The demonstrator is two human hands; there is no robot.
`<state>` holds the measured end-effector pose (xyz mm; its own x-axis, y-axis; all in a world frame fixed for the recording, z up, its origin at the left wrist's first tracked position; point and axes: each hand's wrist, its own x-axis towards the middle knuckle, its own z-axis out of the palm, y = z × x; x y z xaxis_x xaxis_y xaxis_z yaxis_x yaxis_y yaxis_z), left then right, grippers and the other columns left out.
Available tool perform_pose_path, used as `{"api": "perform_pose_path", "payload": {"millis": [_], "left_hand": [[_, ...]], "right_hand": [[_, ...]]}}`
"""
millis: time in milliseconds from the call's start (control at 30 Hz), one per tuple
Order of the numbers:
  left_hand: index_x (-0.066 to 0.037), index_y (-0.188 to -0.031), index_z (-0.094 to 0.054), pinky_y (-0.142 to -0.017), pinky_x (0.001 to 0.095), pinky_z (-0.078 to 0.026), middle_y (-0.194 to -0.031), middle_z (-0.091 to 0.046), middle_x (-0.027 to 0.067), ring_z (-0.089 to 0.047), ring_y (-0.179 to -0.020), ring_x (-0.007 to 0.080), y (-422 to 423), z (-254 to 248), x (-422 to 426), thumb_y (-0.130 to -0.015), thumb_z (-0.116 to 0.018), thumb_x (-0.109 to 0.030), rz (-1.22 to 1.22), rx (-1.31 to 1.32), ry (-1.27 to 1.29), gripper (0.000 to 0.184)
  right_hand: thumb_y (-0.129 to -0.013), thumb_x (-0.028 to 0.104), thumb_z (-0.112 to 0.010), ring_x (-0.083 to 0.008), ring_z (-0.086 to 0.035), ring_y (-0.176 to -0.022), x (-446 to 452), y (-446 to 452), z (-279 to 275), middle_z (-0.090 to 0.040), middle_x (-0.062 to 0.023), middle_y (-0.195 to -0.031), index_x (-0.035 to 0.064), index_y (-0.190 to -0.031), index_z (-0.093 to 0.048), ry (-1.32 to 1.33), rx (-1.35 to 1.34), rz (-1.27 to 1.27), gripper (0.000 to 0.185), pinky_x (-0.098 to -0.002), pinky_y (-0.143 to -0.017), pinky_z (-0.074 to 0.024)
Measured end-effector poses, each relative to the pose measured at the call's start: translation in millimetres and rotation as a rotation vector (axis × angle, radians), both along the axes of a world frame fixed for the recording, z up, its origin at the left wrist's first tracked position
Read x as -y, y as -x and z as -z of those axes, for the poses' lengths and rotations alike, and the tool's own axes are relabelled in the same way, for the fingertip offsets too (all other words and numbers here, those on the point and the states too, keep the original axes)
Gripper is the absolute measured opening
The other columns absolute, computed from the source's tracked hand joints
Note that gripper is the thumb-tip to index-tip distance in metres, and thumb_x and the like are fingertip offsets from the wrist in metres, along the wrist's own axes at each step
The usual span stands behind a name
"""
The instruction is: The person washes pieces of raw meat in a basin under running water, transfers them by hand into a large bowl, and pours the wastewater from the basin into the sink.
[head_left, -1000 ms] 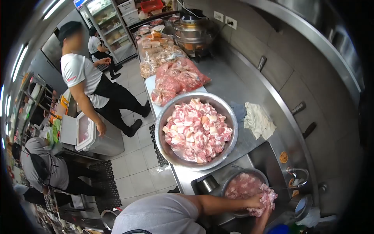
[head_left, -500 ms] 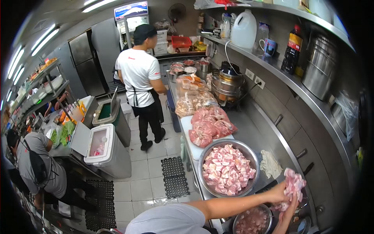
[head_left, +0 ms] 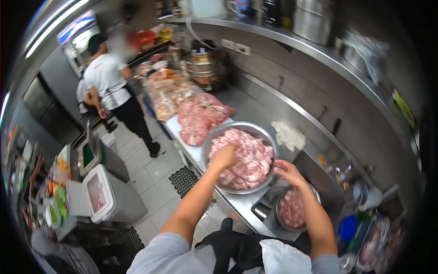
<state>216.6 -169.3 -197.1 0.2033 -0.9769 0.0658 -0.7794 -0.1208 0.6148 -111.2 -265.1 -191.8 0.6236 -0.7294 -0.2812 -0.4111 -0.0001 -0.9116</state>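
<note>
A large steel bowl (head_left: 206,171) on the counter holds a heap of cut raw meat (head_left: 248,160). My left hand (head_left: 226,157) is down on the left part of this meat; its fingertips are blurred and partly hidden, so its grip is unclear. Beside the bowl's right rim, my right hand (head_left: 288,173) has its fingers apart and holds nothing. Below my right hand, a smaller metal bowl (head_left: 279,219) stands in the sink with more meat pieces (head_left: 293,209) in it.
Bagged meat (head_left: 200,116) lies on a white board (head_left: 175,128) beyond the large bowl. A crumpled cloth (head_left: 288,135) is right of it. A metal cup (head_left: 261,210) stands near the sink edge. A shelf (head_left: 273,31) runs overhead. Other people, one in a white shirt (head_left: 107,77), stand at left.
Both hands held a clump of meat over the sink side before; now they are apart. My left hand has moved onto the large bowl's meat, and my right hand is empty by its rim.
</note>
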Motion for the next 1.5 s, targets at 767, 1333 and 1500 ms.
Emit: {"api": "perform_pose_path", "payload": {"millis": [767, 1333, 1500], "left_hand": [[-0.005, -0.123, -0.068, -0.103, 0.0415, -0.049, -0.126, -0.067, 0.0196, -0.063, -0.119, 0.0372, 308, 108, 76, -0.082, -0.076, -0.011, 0.57, -0.233, -0.144, 0.042], [-0.003, -0.151, -0.041, -0.117, 0.0437, -0.04, -0.149, -0.047, 0.032, -0.044, -0.14, 0.0447, 425, 455, 216, -0.064, -0.088, -0.045, 0.652, -0.163, -0.751, 0.108], [-0.006, -0.158, -0.031, -0.118, 0.0422, -0.039, -0.148, -0.048, 0.0327, -0.046, -0.14, 0.0397, 429, 514, 195, -0.057, -0.093, -0.048, 0.712, -0.479, -0.79, 0.126]], "right_hand": [[-0.095, 0.027, -0.073, -0.0127, -0.061, -0.078, -48, 400, 308, -0.071, -0.001, -0.102, 0.015, -0.126, -0.07, -0.457, -0.435, 0.401, 0.034, -0.0308, -0.064, -0.053], [-0.091, 0.04, -0.075, -0.0372, -0.06, -0.123, 134, 381, 461, -0.06, -0.0231, -0.132, 0.0084, -0.15, -0.048, 0.375, -0.567, 0.194, 0.072, -0.0443, -0.105, -0.0475], [-0.09, 0.061, -0.067, -0.042, -0.04, -0.144, 110, 381, 487, -0.035, -0.027, -0.16, 0.0073, -0.156, -0.039, -0.177, -0.611, 0.013, 0.09, -0.0438, -0.117, -0.0361]]}}
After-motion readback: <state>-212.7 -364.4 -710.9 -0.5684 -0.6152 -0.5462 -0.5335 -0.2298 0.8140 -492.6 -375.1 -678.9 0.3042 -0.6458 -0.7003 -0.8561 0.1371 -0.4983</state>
